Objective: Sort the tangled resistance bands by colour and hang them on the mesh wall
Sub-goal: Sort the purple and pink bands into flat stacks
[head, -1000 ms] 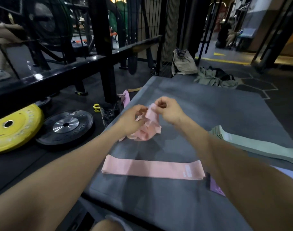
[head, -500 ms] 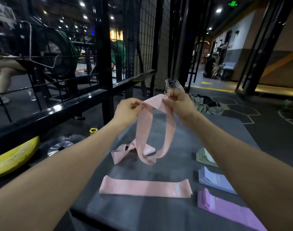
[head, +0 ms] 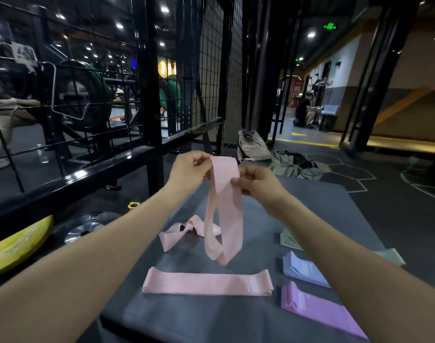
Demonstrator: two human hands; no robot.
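A flat pink band (head: 207,283) lies nearest me on the grey mat (head: 323,214). Above it my left hand (head: 189,169) and right hand (head: 259,185) pinch a hanging pink loop (head: 224,209); the mesh wall (head: 211,78) stands beyond.

One view only, from your head, wide-angle, looking forward and slightly down. Your forearms run in from the bottom corners; your hands sit close at centre. The grey mat (head: 310,206) fills the lower frame, the mesh wall (head: 211,70) stands beyond.
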